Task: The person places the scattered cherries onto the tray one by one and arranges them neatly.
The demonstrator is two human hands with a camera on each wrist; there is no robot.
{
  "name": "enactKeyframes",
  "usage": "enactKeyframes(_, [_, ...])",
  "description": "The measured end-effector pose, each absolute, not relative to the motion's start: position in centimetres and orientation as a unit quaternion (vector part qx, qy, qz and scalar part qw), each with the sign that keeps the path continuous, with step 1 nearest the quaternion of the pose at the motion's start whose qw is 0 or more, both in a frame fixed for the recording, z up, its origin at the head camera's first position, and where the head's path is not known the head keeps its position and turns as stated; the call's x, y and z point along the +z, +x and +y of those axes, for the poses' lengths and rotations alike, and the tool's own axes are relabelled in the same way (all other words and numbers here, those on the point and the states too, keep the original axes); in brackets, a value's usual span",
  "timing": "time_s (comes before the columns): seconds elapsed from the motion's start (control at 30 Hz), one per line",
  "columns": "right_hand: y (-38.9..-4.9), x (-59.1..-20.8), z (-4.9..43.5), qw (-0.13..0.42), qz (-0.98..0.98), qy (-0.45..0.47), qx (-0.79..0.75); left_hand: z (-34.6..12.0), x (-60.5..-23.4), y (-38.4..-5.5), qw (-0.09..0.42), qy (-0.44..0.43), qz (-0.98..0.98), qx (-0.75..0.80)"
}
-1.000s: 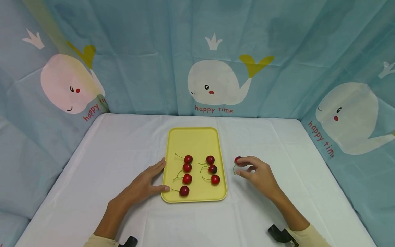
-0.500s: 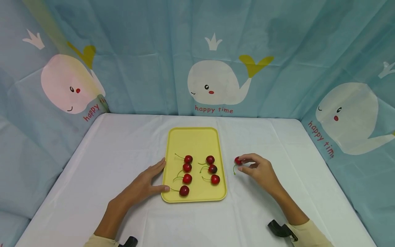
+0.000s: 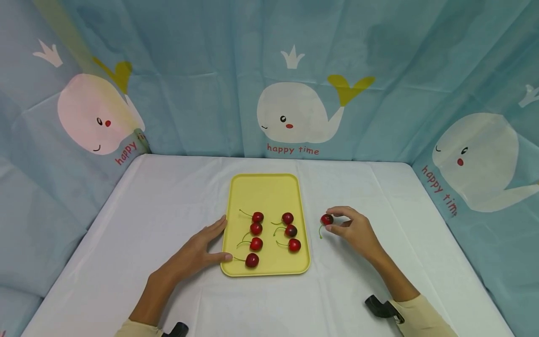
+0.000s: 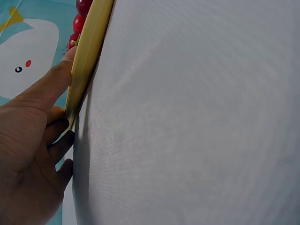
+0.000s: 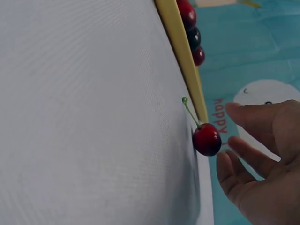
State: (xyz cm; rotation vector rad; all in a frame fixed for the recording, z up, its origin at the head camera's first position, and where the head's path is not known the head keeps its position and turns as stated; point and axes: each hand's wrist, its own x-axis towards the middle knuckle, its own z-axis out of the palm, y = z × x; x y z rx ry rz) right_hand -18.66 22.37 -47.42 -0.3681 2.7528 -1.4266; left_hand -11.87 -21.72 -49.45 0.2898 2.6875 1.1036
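Note:
A dark red cherry (image 3: 326, 219) with a green stem lies on the white cloth, right of a yellow tray (image 3: 269, 192). Around its right side curve the parted thumb and fingers of my right hand (image 3: 355, 234). In the right wrist view a small gap shows between this cherry (image 5: 206, 139) and the fingertips. My left hand (image 3: 193, 250) rests against the tray's left edge, its thumb over the rim and its fingers spread along the side. On the tray several cherries (image 3: 256, 244) form a left column, and three more cherries (image 3: 290, 230) form a right column.
A white cloth (image 3: 168, 201) covers the table under the tray. Blue curtains (image 3: 189, 93) with printed whales stand behind it and along both sides. Black wrist mounts (image 3: 384, 309) sit at both sleeves.
My right hand has drawn back slightly from the loose cherry, its fingertips lifting and uncovering more of it. My left hand and the tray have kept their places.

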Motion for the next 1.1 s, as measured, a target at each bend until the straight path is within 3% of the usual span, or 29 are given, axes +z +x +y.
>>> enactKeyframes(0.23, [-18.94,-47.76,22.3,0.028,0.893,-0.119,-0.434,-21.72,-49.47,-11.84,0.112,0.1,0.914,0.377])
enactKeyframes(1.1, [-18.27,-48.31,21.94,0.009,0.92,-0.101,-0.378,-21.62,-49.1,-11.76,0.111,0.099,0.916,0.374])
